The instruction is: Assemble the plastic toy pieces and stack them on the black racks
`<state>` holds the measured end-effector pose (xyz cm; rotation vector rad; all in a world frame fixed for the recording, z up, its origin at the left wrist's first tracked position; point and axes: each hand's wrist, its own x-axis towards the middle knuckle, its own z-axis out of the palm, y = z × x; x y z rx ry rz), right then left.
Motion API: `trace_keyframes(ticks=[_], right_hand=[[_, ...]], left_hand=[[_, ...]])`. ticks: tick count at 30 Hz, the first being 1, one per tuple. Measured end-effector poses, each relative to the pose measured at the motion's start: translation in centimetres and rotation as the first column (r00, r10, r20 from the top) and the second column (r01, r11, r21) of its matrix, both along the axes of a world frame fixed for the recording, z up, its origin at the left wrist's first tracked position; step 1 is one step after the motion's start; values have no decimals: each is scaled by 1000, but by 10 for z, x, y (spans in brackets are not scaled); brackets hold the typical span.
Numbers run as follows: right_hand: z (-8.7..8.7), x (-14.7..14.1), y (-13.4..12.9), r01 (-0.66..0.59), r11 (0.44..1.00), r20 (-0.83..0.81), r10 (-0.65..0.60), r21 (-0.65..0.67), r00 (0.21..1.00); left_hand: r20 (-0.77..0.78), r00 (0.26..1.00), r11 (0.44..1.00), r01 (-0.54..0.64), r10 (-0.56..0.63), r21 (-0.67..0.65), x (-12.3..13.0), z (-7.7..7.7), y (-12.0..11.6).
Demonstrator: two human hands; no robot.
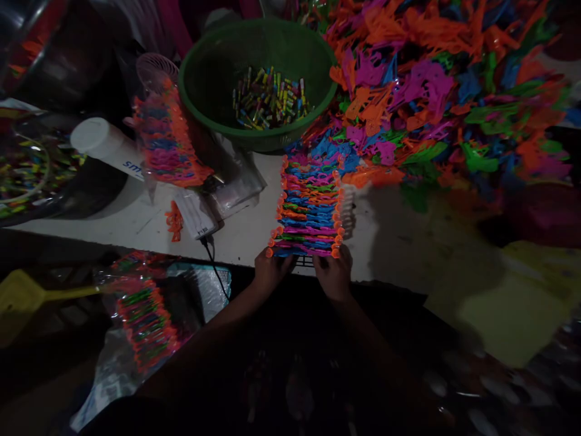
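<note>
A row of colourful plastic pieces [308, 206], with orange round ends along both sides, lies on the white table in front of me. My left hand [271, 269] grips the near left corner of this row, its fingers partly hidden beneath it. At the near right corner my right hand [334, 272] grips it in the same way, thumb turned inward. Between the hands a bit of dark grid shows at the table's edge. The fingertips of both hands are hard to see in the dim light.
Behind the row stands a green basin [258, 136] holding small multicoloured sticks. A big heap of loose plastic pieces [422, 91] fills the back right. On the left are a white bottle [106, 145], a bagged bundle [166, 139] and a white box with a cable [196, 213].
</note>
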<state>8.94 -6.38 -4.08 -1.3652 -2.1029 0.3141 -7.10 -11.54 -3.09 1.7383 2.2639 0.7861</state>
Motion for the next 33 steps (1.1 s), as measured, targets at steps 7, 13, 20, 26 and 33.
trace_keyframes(ticks=[7, 13, 20, 26, 33], right_hand=[[4, -2, 3, -19, 996, 11, 18, 85, 1000], [14, 12, -5, -37, 998, -39, 39, 50, 998], [14, 32, 6, 71, 993, -187, -53, 93, 981], [21, 47, 36, 155, 977, -193, -125, 147, 973], [28, 48, 107, 243, 949, 2, -248, 199, 969]], left_hand=[[-67, 997, 998, 35, -38, -55, 0, 12, 3], [62, 998, 999, 19, -22, 36, -13, 13, -13], [120, 993, 987, -14, -6, 163, -49, 14, -21], [186, 982, 982, -73, 40, 174, -64, 36, -20], [73, 990, 962, -131, 117, 240, -85, 72, 9]])
